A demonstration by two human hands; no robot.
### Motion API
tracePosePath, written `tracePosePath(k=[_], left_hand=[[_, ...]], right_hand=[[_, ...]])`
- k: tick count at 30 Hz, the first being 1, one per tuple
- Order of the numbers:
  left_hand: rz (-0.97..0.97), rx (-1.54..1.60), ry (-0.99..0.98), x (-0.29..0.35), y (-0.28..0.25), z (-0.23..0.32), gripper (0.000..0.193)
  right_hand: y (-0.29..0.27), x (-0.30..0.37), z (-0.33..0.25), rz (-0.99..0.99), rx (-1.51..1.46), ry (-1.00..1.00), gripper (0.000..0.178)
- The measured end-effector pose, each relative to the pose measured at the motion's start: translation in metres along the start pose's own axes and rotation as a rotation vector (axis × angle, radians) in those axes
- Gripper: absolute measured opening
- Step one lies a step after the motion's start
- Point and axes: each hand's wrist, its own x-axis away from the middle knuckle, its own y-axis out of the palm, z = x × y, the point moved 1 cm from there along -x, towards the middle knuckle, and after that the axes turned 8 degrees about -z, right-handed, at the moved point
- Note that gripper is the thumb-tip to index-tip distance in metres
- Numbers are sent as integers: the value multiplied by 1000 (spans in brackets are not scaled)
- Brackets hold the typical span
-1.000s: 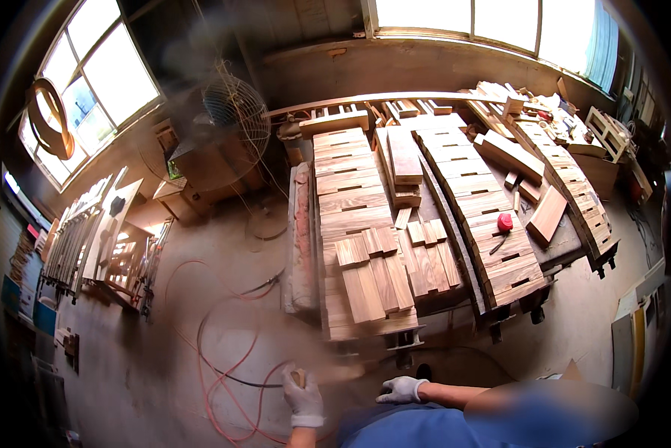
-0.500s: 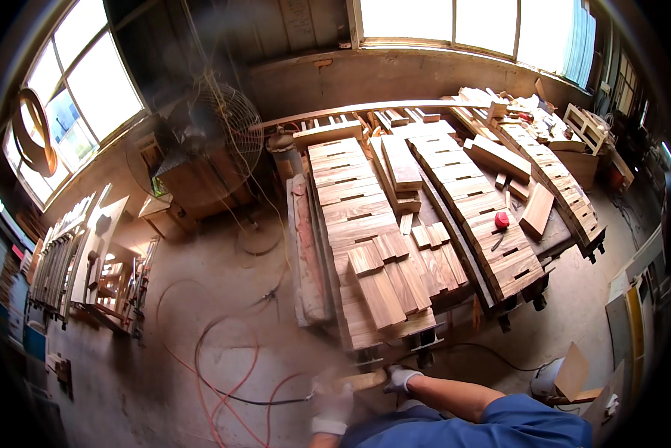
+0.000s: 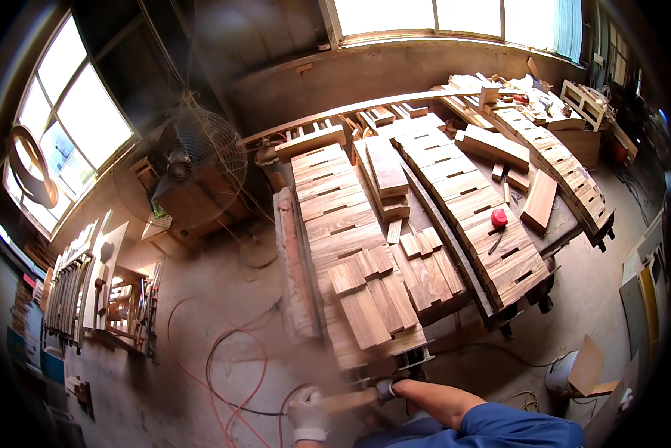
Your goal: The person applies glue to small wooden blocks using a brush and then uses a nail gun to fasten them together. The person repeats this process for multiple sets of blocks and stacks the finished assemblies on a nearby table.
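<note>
- Wooden short pale plank (image 3: 348, 401) is held low in view, just before the bench end, blurred.
- White-gloved left hand (image 3: 308, 418) is wrapped round one end; gloved right hand (image 3: 387, 390) grips the other.
- Judged stiff, fairly light, rough; best gripped at both ends.

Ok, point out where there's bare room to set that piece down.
Free: the floor between the fan and the red cable. Also the floor right of the bench, near the cardboard. The bench top is crowded with boards.

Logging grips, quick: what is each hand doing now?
Left hand: gloved, closed on a wooden piece.
Right hand: gloved, grips the same piece.
</note>
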Motion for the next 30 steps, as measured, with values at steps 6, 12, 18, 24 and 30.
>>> tracePosePath(k=[6, 12, 18, 24, 30], left_hand=[[-146, 716, -373, -37, -3, -102, 20], [-15, 830, -469, -64, 32, -157, 17], [-139, 184, -274, -54, 3, -117, 25], [-238, 59, -326, -44, 6, -164, 32], [-740, -562, -43, -36, 0, -209, 52]], right_hand=[[6, 36, -13, 284, 50, 147, 60], [-17, 83, -34, 141, 49, 108, 69], [-5, 61, -15, 167, 18, -1, 75], [2, 62, -16, 100, 20, -16, 74], [7, 91, -41, 100, 37, -61, 57]])
